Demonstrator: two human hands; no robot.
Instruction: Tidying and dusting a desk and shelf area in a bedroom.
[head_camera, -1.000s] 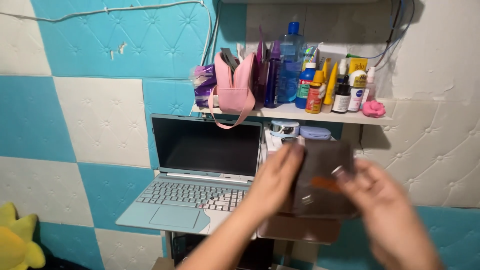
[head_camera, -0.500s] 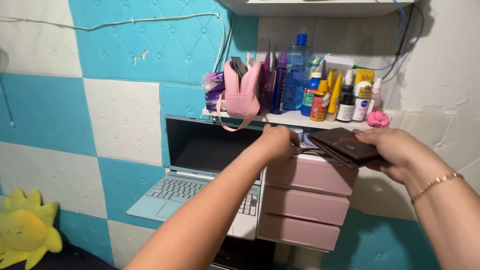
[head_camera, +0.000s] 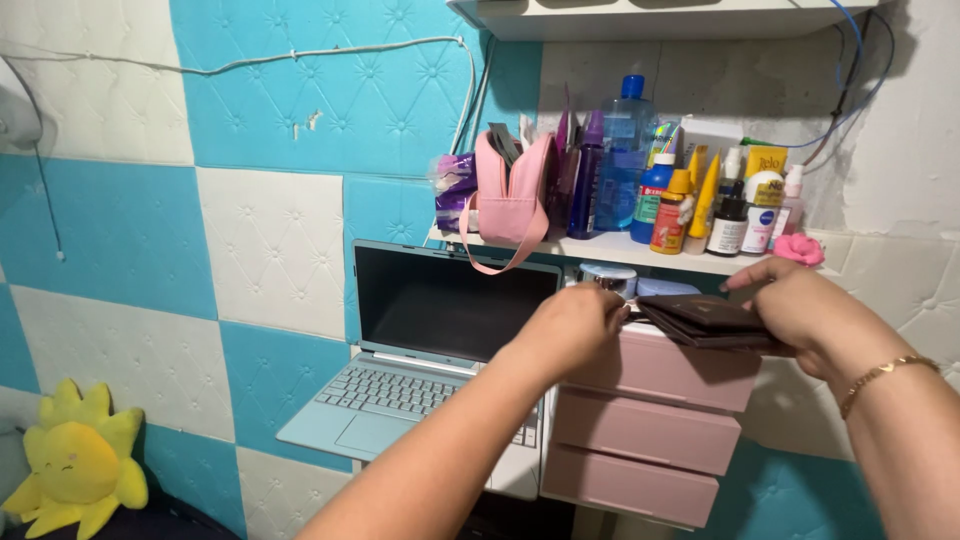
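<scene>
- Padded wall (head_camera: 270, 250) of quilted, button-tufted squares in turquoise and cream, with a thin white cable (head_camera: 250, 62) strung across the top.
- Rough plastered wall at right, crossed by a blue wire (head_camera: 850, 70).
- White shelf (head_camera: 620, 250) crowded with plastic bottles (head_camera: 625, 150), tubes and a soft pink pouch (head_camera: 512, 190) with a dangling strap.
- Pale blue laptop (head_camera: 430, 370) open below, dark glossy screen upright, keyboard flat.
- Pink plastic drawers (head_camera: 650, 430), three boxy tiers with smooth fronts, just beside the laptop.
- Dark brown wallet (head_camera: 705, 320), flat and leathery, held level just above the top drawer, beneath the shelf.
- Left hand (head_camera: 570, 330) curled, fingertips pinching at the wallet's near edge; exact hold hidden behind the knuckles.
- Right hand (head_camera: 810, 310) closed around the wallet's far end, thumb on top, fingers underneath; thin gold chain bracelet (head_camera: 885, 375) on the wrist.
- Plush yellow sun toy (head_camera: 70, 460), fuzzy with pointed rays, low at left.
</scene>
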